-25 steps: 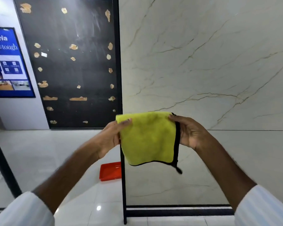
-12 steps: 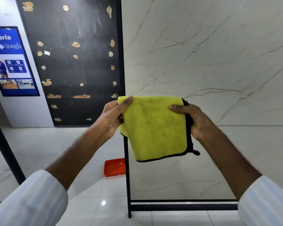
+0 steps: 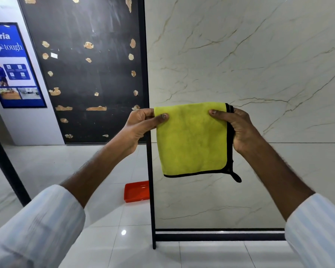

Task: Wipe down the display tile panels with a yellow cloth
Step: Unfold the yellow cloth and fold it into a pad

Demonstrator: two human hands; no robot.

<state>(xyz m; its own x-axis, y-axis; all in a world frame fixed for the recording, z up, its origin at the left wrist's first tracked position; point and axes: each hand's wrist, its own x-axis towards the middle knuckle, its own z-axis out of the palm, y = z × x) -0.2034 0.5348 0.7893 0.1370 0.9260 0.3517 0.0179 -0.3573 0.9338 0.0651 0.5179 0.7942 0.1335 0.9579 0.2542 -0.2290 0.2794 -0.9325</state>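
Note:
A folded yellow cloth (image 3: 191, 140) with black edging hangs between my hands at chest height. My left hand (image 3: 139, 124) pinches its top left corner with thumb in front. My right hand (image 3: 238, 126) pinches the top right corner and the black edge. Directly behind the cloth stands a large white marble-look tile panel (image 3: 259, 64) in a black frame (image 3: 150, 190). The cloth does not touch the panel as far as I can tell. A black tile panel (image 3: 89, 74) with tan patches stands further back on the left.
A red tray (image 3: 136, 191) lies on the glossy white floor (image 3: 70, 167) just left of the frame's post. A blue poster (image 3: 12, 66) hangs on the grey wall at the far left. A dark frame post (image 3: 6, 165) slants at the left edge.
Both hands have lifted the cloth upward and a little to the right, and stretched it flatter between them. The view has shifted closer to the white panel.

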